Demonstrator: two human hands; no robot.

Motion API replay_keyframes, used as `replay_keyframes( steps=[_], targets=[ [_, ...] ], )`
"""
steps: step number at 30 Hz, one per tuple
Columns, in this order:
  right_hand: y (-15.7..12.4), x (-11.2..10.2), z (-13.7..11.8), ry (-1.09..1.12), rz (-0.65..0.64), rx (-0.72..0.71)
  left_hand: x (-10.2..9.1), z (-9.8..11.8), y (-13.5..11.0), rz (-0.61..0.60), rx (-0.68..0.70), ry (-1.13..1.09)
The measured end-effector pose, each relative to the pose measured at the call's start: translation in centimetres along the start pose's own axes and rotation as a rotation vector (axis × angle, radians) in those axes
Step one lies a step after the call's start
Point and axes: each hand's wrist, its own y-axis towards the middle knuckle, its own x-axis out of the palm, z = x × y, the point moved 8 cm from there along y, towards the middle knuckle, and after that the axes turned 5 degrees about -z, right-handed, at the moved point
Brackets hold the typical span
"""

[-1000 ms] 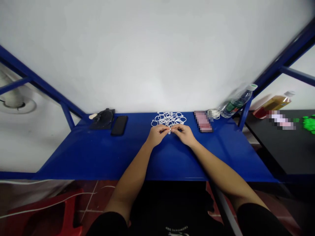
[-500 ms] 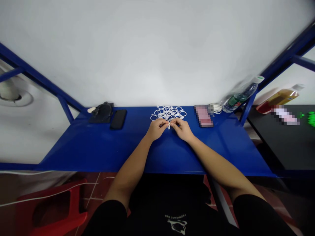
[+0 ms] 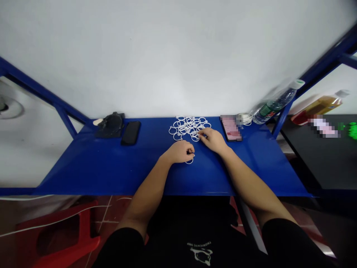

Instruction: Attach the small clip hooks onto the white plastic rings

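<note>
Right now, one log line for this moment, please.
left hand: holds white ring | right hand: on ring pile | surface: blue table

Left hand (image 3: 181,152) pinching white ring (image 3: 190,160), right hand (image 3: 213,139) touching ring pile (image 3: 188,126), blue table (image 3: 111,167)

Thin white ring (image 3: 190,161), on blue tabletop (image 3: 111,167), loose heap of white rings (image 3: 188,126) just behind

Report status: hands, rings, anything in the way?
Left hand shut on white ring, down on blue table. Right hand fingertips at ring pile, grip unclear. Phone close beside it.
</note>
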Motion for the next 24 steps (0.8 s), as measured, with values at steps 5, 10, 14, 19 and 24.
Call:
replay_keyframes(
  steps=[5,10,14,19,24],
  targets=[
    [-0.3,1.9,-2.3,0.024,-0.056,-0.106,-2.9,-2.6,-0.7,0.225,-0.188,0.137],
    [-0.5,2.0,-3.1,0.069,-0.058,-0.153,-3.9,-5.9,-1.5,0.257,-0.374,0.280],
    [-0.4,2.1,-3.0,0.070,-0.059,-0.154,-3.2,-6.7,-1.3,0.199,-0.409,0.312],
    [-0.6,2.0,-3.2,0.081,-0.024,-0.172,-4.0,-5.8,-1.2,0.343,-0.366,0.245],
    [-0.9,1.1,-4.0,0.113,0.090,-0.208,-3.9,-3.7,-0.9,0.543,-0.175,-0.010]
  ],
)
